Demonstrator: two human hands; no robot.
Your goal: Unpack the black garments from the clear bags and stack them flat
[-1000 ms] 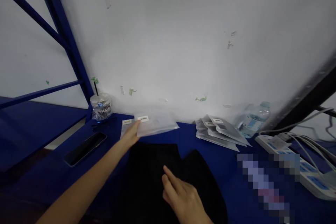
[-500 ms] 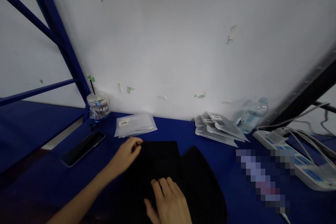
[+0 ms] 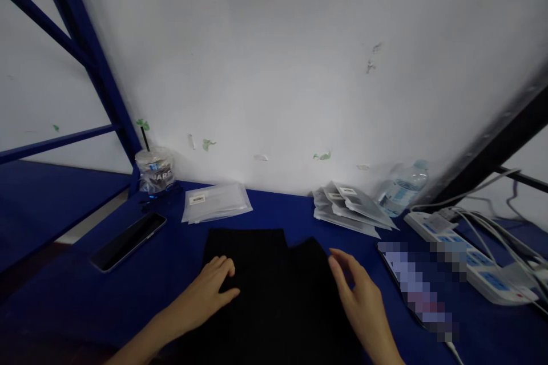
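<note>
A black folded cloth (image 3: 274,291) lies on the blue table (image 3: 299,219) in front of me. My left hand (image 3: 212,286) rests flat on the cloth's left part, fingers loosely spread. At the cloth's right edge my right hand (image 3: 358,291) hovers or touches with fingers apart, holding nothing. Behind the cloth on the left sits a stack of clear plastic bags (image 3: 216,202) with a white label.
A dark phone (image 3: 128,234) lies at the left, with a plastic cup and straw (image 3: 154,169) behind it. Another pile of filled bags (image 3: 349,208) and a water bottle (image 3: 400,188) are back right. A power strip with cables (image 3: 466,245) lies at the right, near a blurred patch.
My left hand let go of the clear bag, which now lies on the stack, and came back onto the cloth. My right hand slid from the cloth's middle to its right edge.
</note>
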